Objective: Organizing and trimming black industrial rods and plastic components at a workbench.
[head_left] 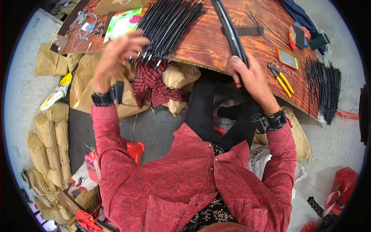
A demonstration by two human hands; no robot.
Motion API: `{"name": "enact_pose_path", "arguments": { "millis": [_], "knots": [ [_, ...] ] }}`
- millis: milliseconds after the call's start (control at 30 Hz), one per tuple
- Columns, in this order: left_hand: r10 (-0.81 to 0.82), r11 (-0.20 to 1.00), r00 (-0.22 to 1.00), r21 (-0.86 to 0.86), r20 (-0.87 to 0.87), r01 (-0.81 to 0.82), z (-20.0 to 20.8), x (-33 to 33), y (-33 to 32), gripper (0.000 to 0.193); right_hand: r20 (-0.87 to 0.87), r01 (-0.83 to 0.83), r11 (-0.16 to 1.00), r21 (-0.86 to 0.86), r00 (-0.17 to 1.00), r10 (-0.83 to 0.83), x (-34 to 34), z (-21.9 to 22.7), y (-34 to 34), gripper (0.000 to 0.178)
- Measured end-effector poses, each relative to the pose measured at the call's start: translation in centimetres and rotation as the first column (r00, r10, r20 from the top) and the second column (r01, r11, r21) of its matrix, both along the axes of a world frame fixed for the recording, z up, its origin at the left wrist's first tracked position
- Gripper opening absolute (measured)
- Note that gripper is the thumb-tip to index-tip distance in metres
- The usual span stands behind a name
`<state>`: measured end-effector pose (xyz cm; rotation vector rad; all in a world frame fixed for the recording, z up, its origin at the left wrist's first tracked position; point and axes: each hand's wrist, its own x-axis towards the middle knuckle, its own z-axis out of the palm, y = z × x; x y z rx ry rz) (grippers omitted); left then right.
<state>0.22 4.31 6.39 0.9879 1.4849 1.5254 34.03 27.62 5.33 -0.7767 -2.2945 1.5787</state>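
My right hand (251, 73) is wrapped around the near end of a long, narrow black bar (232, 33) with a glossy streak along it. The bar slants up and away over the wooden table (208, 46); its far end runs out of view. My left hand (121, 50) is raised near the table's front edge, fingers apart and slightly blurred, with nothing visible in it. Close to its fingertips lies a heap of thin black strips (170, 27), their near ends reaching the table edge. Beside that heap is a green and white packet (123, 24), partly behind my fingers.
Yellow-handled pliers (284, 79) lie by an orange-rimmed tray (288, 58) on the right. A second bunch of black strips (328, 89) hangs over the right edge. Pale cables (83, 27) lie at far left. Brown paper parcels (48, 143) stack on the floor.
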Motion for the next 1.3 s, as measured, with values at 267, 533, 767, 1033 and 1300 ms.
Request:
{"name": "enact_pose_path", "arguments": {
  "millis": [267,533,767,1033,1300],
  "knots": [
    [0.052,0.996,0.942,0.053,0.331,-0.074,-2.8,11.6,7.4,0.055,-0.303,-0.206,0.960,0.187,0.918,0.256,-5.8,-2.4,-6.8,0.044],
    [0.114,0.953,0.932,-0.227,-0.345,-0.201,-1.2,0.7,12.0,0.048,-0.183,-0.261,0.965,-0.006,0.949,0.256,-1.7,-4.0,-3.1,0.037],
    [0.050,0.950,0.513,-0.118,-0.857,-0.289,-7.8,-4.7,14.5,0.067,-0.047,-0.152,0.973,0.171,0.986,0.162,3.6,-5.0,-1.0,0.030],
    [-0.089,0.934,0.490,-0.244,-0.867,-0.261,-5.3,-4.0,12.3,0.069,0.018,-0.058,0.980,0.192,0.998,0.056,9.6,-6.6,1.3,0.027],
    [-0.234,0.921,0.243,-0.294,-0.942,-0.254,-5.3,-6.6,13.9,0.062,0.028,-0.002,0.964,0.266,1.000,-0.006,16.6,-7.3,4.3,0.023]
  ]
}}
